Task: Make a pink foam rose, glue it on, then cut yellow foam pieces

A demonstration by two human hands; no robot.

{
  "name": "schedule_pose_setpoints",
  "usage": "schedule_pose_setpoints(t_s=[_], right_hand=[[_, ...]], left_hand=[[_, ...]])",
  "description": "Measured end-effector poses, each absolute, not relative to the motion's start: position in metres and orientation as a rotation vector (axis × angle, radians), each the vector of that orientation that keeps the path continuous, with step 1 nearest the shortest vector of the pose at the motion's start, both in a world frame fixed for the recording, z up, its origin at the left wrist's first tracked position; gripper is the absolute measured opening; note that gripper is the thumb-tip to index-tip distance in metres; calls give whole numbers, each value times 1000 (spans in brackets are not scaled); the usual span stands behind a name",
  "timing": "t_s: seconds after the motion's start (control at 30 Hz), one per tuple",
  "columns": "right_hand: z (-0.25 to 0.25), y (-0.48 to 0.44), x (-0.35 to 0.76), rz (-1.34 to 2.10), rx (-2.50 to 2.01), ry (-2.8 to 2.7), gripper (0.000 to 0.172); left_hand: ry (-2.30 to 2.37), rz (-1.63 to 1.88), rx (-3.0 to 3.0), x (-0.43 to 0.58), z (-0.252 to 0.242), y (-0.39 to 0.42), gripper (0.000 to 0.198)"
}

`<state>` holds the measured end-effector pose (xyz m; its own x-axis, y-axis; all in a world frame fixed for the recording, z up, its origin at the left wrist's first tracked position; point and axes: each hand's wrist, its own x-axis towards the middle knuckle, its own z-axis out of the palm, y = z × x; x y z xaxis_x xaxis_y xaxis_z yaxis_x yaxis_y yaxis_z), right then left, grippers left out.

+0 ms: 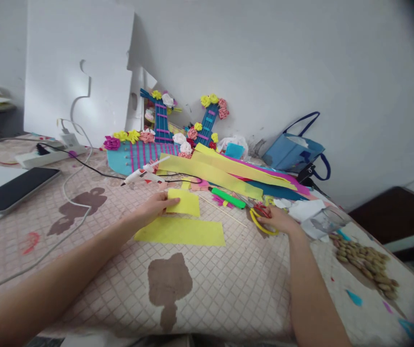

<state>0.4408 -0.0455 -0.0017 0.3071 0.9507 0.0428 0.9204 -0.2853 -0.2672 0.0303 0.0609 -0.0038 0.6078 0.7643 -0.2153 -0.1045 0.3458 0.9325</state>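
My left hand [158,205] pinches a small yellow paper piece [185,202] at its left end, thumb on top. Just below it, a longer yellow paper strip [185,232] lies flat on the table. Over to the right, my right hand [273,218] has its fingers closed on the handles of a pair of scissors [263,229], one loop yellow and the other red. The blades point away to the upper left, partly hidden among scraps. Between my hands are a green marker [228,197] and a thin wooden stick [224,212].
A white glue gun [145,173] with a black cord lies behind my left hand. Flower-decorated craft guitars [145,149] lean at the back beside long yellow strips [210,176]. At right are a blue bag [293,149] and peanuts [364,262]; at left, a dark tablet [15,188].
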Motion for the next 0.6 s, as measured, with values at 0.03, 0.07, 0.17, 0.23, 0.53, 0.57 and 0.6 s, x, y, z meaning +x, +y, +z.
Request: schedule_pose_setpoints(t_s=[0.03,0.07,0.17,0.23,0.53,0.57,0.6], right_hand=[[1,-48,442,173,-2327,-1691,28],[5,-50,443,178,-2303,-1655,28],[15,-52,436,340,-2047,-1448,33],[22,-49,418,525,-1784,-1299,41],[17,-48,266,1301,-1044,-1193,56],[11,-51,253,1380,-975,-1169,58],[4,-54,242,1460,-897,-1139,59]], left_hand=[[729,638,1078,30,-4,61,42],[724,645,1076,30,-4,61,41],[700,648,1060,31,-4,60,38],[672,638,1045,32,-4,59,34],[656,770,939,28,-2,63,27],[651,796,925,28,-1,64,29],[643,818,910,27,1,64,31]])
